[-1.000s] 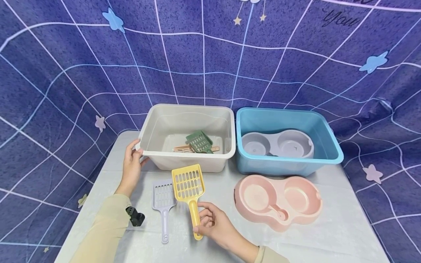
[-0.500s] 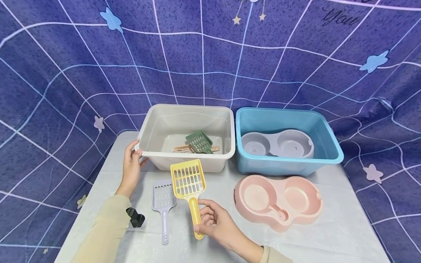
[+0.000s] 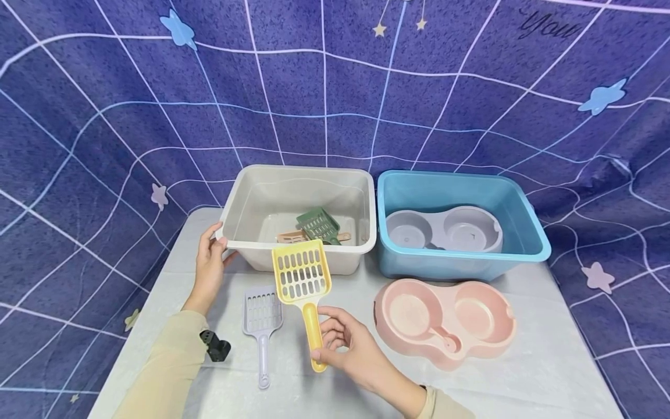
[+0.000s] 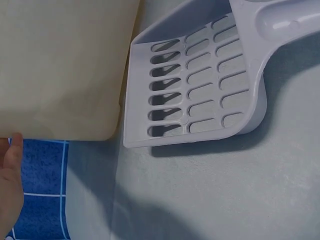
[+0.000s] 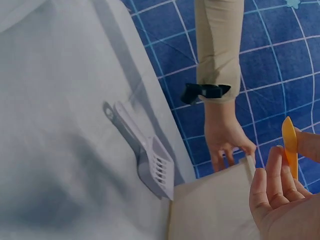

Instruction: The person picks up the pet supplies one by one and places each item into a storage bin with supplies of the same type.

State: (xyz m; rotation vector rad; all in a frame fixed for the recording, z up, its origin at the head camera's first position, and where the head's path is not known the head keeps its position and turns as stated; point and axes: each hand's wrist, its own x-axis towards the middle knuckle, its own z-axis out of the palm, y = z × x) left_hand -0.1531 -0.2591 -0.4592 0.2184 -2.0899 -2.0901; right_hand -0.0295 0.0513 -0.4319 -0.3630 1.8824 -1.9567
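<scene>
A yellow litter scoop is held by its handle between the thumb and fingers of my right hand. Its slotted head is up and overlaps the front rim of the grey plastic bin in the head view. At that bin's front left corner my left hand grips the rim. Inside the bin, a green scoop lies over a light brown scoop. On the table between my hands lies a lavender scoop, which also shows large beside the bin in the left wrist view.
A blue bin stands right of the grey one, with a grey double pet bowl in it. In front of it sits a pink double bowl. A purple curtain hangs behind the table.
My right hand has raised the yellow scoop and moved it slightly away from me, toward the grey bin. The left hand stays on the rim.
</scene>
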